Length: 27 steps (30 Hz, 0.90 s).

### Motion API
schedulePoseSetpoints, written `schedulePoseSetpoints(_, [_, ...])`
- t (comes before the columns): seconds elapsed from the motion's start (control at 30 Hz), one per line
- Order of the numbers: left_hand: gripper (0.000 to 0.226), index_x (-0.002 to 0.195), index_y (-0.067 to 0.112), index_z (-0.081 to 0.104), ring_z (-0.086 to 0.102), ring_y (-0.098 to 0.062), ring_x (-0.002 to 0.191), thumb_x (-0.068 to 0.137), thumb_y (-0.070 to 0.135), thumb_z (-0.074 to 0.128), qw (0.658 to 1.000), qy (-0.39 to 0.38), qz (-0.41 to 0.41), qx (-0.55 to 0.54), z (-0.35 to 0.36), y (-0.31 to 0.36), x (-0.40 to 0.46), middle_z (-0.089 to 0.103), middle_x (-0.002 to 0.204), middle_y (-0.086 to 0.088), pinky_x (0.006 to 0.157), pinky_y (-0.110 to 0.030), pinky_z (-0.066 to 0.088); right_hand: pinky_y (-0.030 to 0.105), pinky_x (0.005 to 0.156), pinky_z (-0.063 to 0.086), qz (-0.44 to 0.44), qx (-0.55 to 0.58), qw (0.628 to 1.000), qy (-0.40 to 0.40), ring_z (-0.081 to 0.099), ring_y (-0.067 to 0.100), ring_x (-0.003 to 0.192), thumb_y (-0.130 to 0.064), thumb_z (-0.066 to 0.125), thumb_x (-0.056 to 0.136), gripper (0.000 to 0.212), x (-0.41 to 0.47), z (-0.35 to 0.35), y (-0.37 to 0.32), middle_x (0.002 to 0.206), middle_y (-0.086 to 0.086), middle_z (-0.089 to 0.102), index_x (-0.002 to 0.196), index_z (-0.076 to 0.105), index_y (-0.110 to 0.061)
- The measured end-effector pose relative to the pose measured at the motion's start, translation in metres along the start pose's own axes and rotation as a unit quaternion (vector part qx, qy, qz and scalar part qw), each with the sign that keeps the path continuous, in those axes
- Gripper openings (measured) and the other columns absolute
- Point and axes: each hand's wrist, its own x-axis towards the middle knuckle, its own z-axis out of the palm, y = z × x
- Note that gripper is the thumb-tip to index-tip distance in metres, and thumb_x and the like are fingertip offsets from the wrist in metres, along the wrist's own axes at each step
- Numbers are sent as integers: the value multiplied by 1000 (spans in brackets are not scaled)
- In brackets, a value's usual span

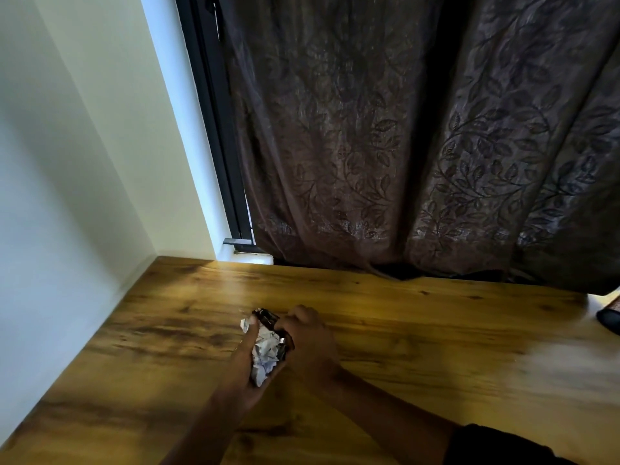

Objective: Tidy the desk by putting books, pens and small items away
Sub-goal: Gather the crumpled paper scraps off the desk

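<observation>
So on the far left there's just a plain white wall (67,162) running down to the corner, and the wooden table (167,313) butts right up against it. Moving right, the left hand (246,367) comes in from about 6 o'clock and lies palm up over the middle of the table, fingers (250,330) curled around a wad of crumpled white paper (265,350), so it's cupping the stuff rather than lying flat. At the 12 o'clock end of that wad there's a dark shiny wrapper (266,319) poking out, touching the paper. Just to the right, the right hand (307,337) presses in against the same bundle, its fingers bent over and pinching the wrapper side, knuckles up. Both hands are basically squeezed together around the trash, a bit above or right on the table surface, can't really tell which. A dark sleeve (496,444) shows at roughly 5 o'clock. Behind the table at 12 to 2 o'clock hangs a brown leaf-pattern curtain (419,146), with a black window frame (214,112) at its left edge. Way out at 3 o'clock there's some dark object (609,317) cut off by the edge, too blurry to name.
</observation>
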Motion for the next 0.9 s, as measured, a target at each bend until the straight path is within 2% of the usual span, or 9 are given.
schedulePoseSetpoints(0.13, [60,83,31,84,77,-16,84,49,81,83,1000,8,-2,4,-6,1,0,80,94,2,65,-33,61,33,94,43,-17,15,999,-34,56,26,118,-27,54,87,38,2,3,-10,126,2,66,119,72,-19])
schedulePoseSetpoints(0.23, [53,92,21,84,78,-19,84,56,60,91,1000,2,-2,19,-14,3,-2,80,96,-3,64,-34,62,33,85,49,-12,80,994,-70,64,24,100,-29,42,94,41,3,3,-16,114,5,73,115,74,-17])
schedulePoseSetpoints(0.3, [45,104,13,78,78,-20,79,73,44,85,1000,19,1,8,-21,3,-1,80,92,-5,60,-34,62,28,79,52,26,149,984,-91,69,18,94,-22,51,97,32,6,4,-12,109,3,76,115,77,-18])
schedulePoseSetpoints(0.37, [32,110,11,69,77,-18,72,88,33,74,999,36,14,0,-27,2,0,79,83,-4,56,-33,61,21,84,52,85,228,964,-110,68,9,102,-16,55,99,28,9,4,-5,116,-2,75,118,76,-19])
schedulePoseSetpoints(0.43, [25,109,11,66,77,-17,68,91,28,70,999,46,19,-4,-32,2,2,79,78,-3,55,-33,61,20,91,53,135,264,951,-92,65,8,110,-10,52,102,30,11,2,6,122,-2,73,121,73,-18])
schedulePoseSetpoints(0.57, [25,109,10,66,77,-18,68,90,26,71,998,67,17,-9,-38,4,5,78,76,-4,59,-35,62,37,96,55,196,151,965,-85,66,19,114,1,54,94,37,8,0,39,122,4,72,123,71,-15])
schedulePoseSetpoints(0.7, [29,111,10,65,77,-20,70,88,27,73,997,75,9,-6,-47,4,9,79,78,-5,62,-36,63,36,98,51,181,16,967,-181,60,22,122,-11,66,92,30,-7,7,57,128,3,67,120,73,-18])
schedulePoseSetpoints(0.8, [33,113,10,66,77,-22,72,86,29,75,997,74,3,-2,-53,0,14,79,80,-6,61,-37,62,36,106,45,144,-31,966,-213,48,23,135,-19,62,97,27,-10,10,57,136,3,62,122,71,-19])
schedulePoseSetpoints(0.9, [55,118,7,69,78,-24,77,70,27,89,998,57,10,-2,-56,0,17,79,87,-8,61,-36,62,36,98,51,141,-81,963,-215,55,24,125,-21,64,97,23,-5,10,50,131,5,62,118,71,-19])
